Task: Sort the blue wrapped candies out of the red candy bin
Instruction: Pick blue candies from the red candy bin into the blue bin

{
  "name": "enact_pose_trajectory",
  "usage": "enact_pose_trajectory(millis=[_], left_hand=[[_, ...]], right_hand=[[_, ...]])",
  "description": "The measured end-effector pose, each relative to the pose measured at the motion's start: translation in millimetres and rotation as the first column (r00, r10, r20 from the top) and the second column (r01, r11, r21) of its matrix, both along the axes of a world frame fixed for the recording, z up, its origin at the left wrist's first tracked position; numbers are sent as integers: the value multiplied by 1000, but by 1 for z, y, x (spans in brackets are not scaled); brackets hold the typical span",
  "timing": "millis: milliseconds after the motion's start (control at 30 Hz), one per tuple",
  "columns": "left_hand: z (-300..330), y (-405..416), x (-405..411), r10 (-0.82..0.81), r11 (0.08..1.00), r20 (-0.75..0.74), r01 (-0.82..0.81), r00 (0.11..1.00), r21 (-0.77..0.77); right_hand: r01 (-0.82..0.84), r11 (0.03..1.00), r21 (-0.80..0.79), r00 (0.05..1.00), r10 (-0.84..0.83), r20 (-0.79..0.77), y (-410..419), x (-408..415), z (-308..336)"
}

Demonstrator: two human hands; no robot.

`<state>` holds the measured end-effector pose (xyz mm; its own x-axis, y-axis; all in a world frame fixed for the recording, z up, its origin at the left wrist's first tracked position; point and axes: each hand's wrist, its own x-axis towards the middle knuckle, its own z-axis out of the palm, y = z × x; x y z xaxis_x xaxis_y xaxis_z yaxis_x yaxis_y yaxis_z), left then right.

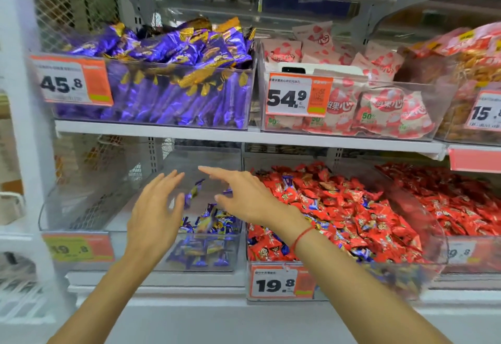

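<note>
From the head view, our left hand [156, 209] and right hand [241, 194] hover wide and empty over the clear bin [81, 208], left of the red candy bin [339, 278]. 2 blue candies [193, 193] look mid-fall between them and could bounce out. More blue candies [314, 204] remain scattered among the red candies [360, 208].

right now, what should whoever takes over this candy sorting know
Left hand and right hand: both open, holding nothing, over the clear bin.
Blue candies: a small pile in the clear bin, a few in mid-air beneath the hands.
Red bin: blue wrappers still scattered among the reds.
Left: pick out the rest.
</note>
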<state>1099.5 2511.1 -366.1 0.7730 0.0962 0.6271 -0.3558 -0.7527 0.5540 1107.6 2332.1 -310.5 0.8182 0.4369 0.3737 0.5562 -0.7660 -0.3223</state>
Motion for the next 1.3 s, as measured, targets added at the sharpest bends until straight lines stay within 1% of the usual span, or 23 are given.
enact_pose_trajectory(millis=[67,133,233,300,367,400,467,533,600,667,733,800,867,933,967,1000,1033,1100,1133,1200,1233,1267,1300], left_hand=[[2,-2,-1,-35,999,-12,35,999,31],[5,-7,-5,-71,997,12,71,997,36],[9,-17,-10,-116,993,23,116,993,17],[10,-22,-12,-115,993,-6,115,993,-3],[6,-24,-13,-104,994,-56,102,993,-33],[3,-24,-12,-106,993,-83,102,991,-54],[-2,-22,-10,-108,991,-141,95,984,-99],[-4,-22,-12,-104,990,-172,85,979,-115],[-3,-27,-19,-101,992,-158,88,982,-87],[1,-36,-28,-137,991,-118,137,984,-12],[5,-47,-36,-220,970,-107,229,970,81],[5,-58,-39,-296,934,-127,315,947,167],[0,-68,-39,-330,908,-141,354,934,224],[-5,-72,-37,-328,899,-131,352,936,260],[-7,-72,-36,-321,899,-115,341,940,276],[-8,-71,-34,-313,898,-99,328,945,294],[-8,-70,-33,-309,894,-88,321,947,314],[-9,-69,-31,-316,885,-74,322,946,336],[-9,-68,-31,-322,884,-68,325,944,334],[-10,-69,-30,-327,887,-43,323,944,332],[-10,-70,-29,-318,890,-21,306,948,337],[-9,-70,-28,-300,894,7,278,954,352],[-6,-73,-25,-281,891,40,245,959,381]], right_hand=[[-49,998,29,998,49,-26,-7,-7,-1],[-135,979,153,984,150,-98,-21,-14,-2],[-233,925,301,928,304,-216,-35,-19,3],[-233,911,342,902,333,-273,-35,-16,8],[-220,921,323,895,322,-308,-31,-10,11],[-219,927,304,895,314,-315,-28,-7,12],[-162,943,290,925,248,-289,-27,0,11],[-84,939,332,962,163,-217,-32,1,10],[-5,928,373,991,54,-121,-45,-4,5],[116,914,388,992,-123,-9,-69,-11,-3],[282,888,362,937,-335,93,-96,-15,-8],[421,862,282,878,-465,112,-122,-5,-11],[465,881,83,882,-470,46,-135,15,-13],[390,904,-175,914,-403,-44,-134,33,-18],[355,885,-302,919,-390,-63,-131,39,-22],[344,853,-393,920,-391,-41,-129,43,-24],[356,827,-434,921,-389,14,-128,44,-22],[392,806,-444,919,-359,160,-130,39,-13],[401,799,-448,916,-347,201,-133,33,-8],[402,801,-444,916,-344,207,-143,18,-5],[407,818,-406,913,-354,203,-148,11,-5],[418,849,-324,907,-367,208,-151,4,-8],[435,879,-198,893,-393,218,-155,-5,-11]])
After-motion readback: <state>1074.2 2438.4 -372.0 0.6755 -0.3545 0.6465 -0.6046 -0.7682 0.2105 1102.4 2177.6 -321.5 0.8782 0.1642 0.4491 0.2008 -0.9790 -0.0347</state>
